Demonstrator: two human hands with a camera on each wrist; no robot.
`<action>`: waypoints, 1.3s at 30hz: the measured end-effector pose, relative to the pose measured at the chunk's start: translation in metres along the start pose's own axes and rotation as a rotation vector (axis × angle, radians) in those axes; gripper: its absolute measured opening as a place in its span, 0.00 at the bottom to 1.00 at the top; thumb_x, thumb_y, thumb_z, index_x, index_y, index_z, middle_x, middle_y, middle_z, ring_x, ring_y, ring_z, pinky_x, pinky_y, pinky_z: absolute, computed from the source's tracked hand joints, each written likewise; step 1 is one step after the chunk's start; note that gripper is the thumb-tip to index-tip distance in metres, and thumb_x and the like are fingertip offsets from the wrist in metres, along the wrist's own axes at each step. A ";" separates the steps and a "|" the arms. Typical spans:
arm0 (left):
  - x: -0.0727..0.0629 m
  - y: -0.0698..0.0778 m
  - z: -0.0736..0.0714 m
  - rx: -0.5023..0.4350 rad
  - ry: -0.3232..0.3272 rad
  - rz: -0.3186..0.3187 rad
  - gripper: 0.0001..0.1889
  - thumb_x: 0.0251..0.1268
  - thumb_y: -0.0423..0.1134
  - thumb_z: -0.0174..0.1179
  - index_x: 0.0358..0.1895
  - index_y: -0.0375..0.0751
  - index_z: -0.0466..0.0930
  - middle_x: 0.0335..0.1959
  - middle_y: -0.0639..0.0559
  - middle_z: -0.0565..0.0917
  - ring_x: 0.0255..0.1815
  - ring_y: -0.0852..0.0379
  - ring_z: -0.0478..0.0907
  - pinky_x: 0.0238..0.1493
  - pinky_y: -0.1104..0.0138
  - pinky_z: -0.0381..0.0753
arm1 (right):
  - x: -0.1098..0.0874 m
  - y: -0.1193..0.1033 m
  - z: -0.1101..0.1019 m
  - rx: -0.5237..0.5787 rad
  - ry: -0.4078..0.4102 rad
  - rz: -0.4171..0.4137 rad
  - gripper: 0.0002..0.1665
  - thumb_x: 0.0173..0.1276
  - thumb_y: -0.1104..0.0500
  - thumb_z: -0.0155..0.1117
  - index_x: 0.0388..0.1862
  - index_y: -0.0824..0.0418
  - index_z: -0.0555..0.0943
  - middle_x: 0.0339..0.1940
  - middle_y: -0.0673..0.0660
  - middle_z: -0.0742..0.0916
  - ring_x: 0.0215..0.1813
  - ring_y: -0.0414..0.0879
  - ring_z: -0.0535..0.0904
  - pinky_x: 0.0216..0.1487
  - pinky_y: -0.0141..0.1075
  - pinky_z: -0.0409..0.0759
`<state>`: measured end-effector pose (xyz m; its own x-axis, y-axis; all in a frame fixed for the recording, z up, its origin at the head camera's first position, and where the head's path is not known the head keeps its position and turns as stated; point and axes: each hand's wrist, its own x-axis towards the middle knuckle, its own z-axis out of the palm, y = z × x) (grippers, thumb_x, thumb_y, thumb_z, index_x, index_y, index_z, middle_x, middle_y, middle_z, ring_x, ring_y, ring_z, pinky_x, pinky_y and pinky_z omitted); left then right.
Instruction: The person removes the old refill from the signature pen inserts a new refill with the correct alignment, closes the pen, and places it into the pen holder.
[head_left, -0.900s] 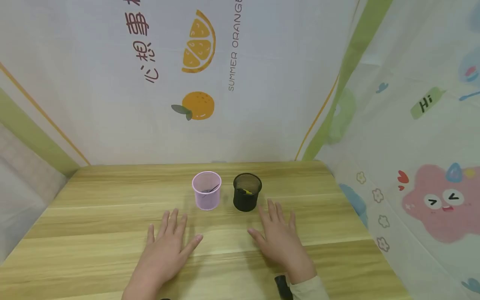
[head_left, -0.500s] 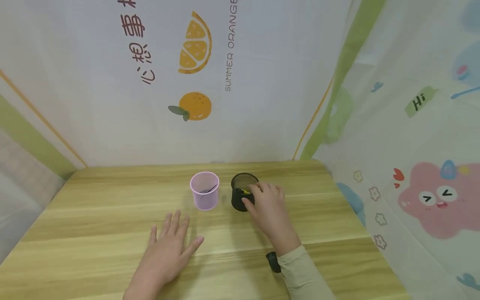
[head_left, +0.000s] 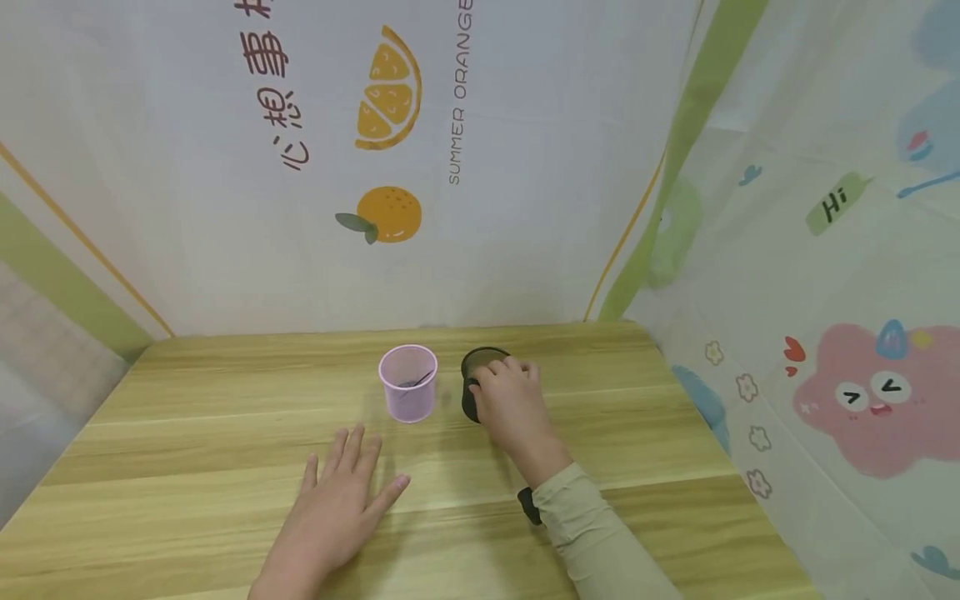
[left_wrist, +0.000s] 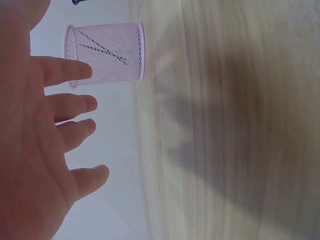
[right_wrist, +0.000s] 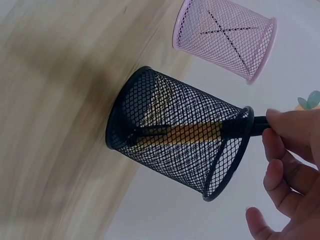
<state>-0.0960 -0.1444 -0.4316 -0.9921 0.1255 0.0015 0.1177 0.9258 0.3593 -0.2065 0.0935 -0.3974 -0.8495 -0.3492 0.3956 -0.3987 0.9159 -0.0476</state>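
Note:
My right hand [head_left: 513, 410] is over the black mesh pen cup [right_wrist: 172, 135] and pinches the black end of a slim yellow-and-black tool [right_wrist: 192, 133] between thumb and forefinger. Most of that tool is inside the cup, seen through the mesh in the right wrist view; its exact kind is unclear. In the head view the hand hides much of the cup. My left hand [head_left: 330, 510] is spread with fingers extended, palm down near the wooden table [head_left: 187, 433], and holds nothing. Ahead of it stands a pink mesh pen cup [head_left: 409, 403] with thin dark sticks [left_wrist: 107, 50] crossing inside.
The two cups stand upright side by side, a small gap apart, toward the table's back. Behind the table hangs a white cloth [head_left: 525, 208] with orange prints. Another printed cloth [head_left: 765, 292] hangs along the right side.
My right hand has risen from the table, moved forward and left to the black cup, and taken hold of the tool's end. The left hand has barely moved.

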 end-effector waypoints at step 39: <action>-0.001 0.014 -0.016 0.034 0.184 0.108 0.42 0.76 0.61 0.61 0.81 0.37 0.65 0.82 0.32 0.67 0.82 0.30 0.64 0.77 0.31 0.65 | -0.054 -0.005 -0.052 0.547 0.544 -0.037 0.07 0.69 0.71 0.73 0.45 0.66 0.87 0.34 0.57 0.89 0.37 0.45 0.85 0.43 0.42 0.84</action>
<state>-0.0943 -0.1369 -0.4118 -0.9645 0.1604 0.2100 0.2222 0.9222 0.3164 -0.1409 0.1181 -0.3710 -0.5991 -0.1010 0.7943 -0.6575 0.6281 -0.4161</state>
